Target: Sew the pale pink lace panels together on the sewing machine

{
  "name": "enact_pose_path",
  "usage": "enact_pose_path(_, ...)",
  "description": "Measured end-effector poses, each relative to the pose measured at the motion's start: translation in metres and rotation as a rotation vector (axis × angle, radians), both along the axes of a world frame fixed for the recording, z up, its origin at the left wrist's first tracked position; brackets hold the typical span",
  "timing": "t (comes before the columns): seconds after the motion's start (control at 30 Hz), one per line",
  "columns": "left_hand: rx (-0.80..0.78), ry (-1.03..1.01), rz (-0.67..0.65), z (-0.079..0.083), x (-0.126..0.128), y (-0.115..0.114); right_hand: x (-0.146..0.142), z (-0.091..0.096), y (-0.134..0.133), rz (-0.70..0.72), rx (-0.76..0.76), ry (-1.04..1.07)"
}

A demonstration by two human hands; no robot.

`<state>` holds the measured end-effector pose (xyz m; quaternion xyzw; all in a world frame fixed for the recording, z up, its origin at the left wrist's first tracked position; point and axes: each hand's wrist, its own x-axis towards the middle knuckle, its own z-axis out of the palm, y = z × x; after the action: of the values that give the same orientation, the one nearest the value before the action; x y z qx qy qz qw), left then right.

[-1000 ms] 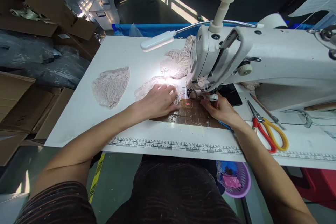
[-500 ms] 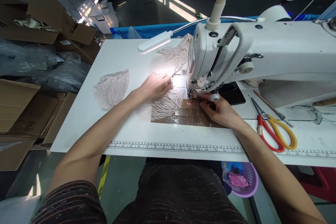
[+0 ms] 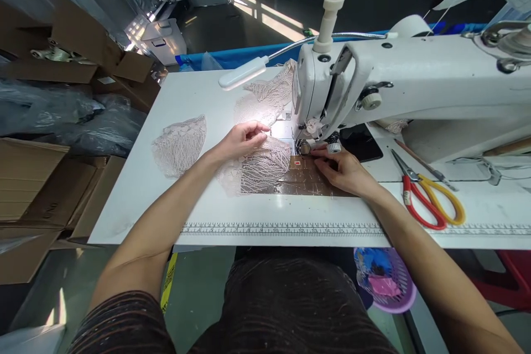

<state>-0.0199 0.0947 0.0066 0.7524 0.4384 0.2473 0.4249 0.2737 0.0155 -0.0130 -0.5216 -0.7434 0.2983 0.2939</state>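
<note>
My left hand (image 3: 243,141) pinches the upper edge of a pale pink lace piece (image 3: 267,166), just left of the presser foot. The lace lies partly on a brown taped strip (image 3: 317,177) and reaches the needle area of the white sewing machine (image 3: 315,86). On the right, my right hand (image 3: 342,168) rests over the strip, its fingers drawn together beside the presser foot (image 3: 299,146). Machine parts partly cover those fingertips, so what they hold is hidden.
Another lace piece (image 3: 180,145) lies left, and more lace (image 3: 274,88) behind. Scissors (image 3: 431,196) and a black phone (image 3: 360,142) lie right. A lamp (image 3: 244,73) hangs over the table (image 3: 136,199). Below is a purple basket (image 3: 404,287); cardboard boxes (image 3: 45,193) stand left.
The view has shifted slightly. My left hand's fingers have risen and curled into a pinch at the lace edge. My right hand stays beside the presser foot.
</note>
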Motion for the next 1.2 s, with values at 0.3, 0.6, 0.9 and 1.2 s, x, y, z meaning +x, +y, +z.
enact_pose_path(0.3, 0.078, 0.089, -0.019, -0.003, -0.009, 0.003, 0.001, -0.003, 0.000, 0.006, 0.035, 0.001)
enact_pose_path(0.6, 0.247, 0.160, -0.048, -0.007, -0.010, 0.005, 0.001, -0.004, -0.002, 0.012, 0.064, -0.055)
enact_pose_path(0.9, 0.349, 0.504, -0.051, 0.018, -0.008, -0.005, 0.000, -0.001, -0.003, 0.031, 0.116, -0.158)
enact_pose_path(1.2, 0.564, 0.625, -0.026, 0.011, -0.012, -0.001, 0.001, -0.002, -0.003, 0.050, 0.115, -0.173)
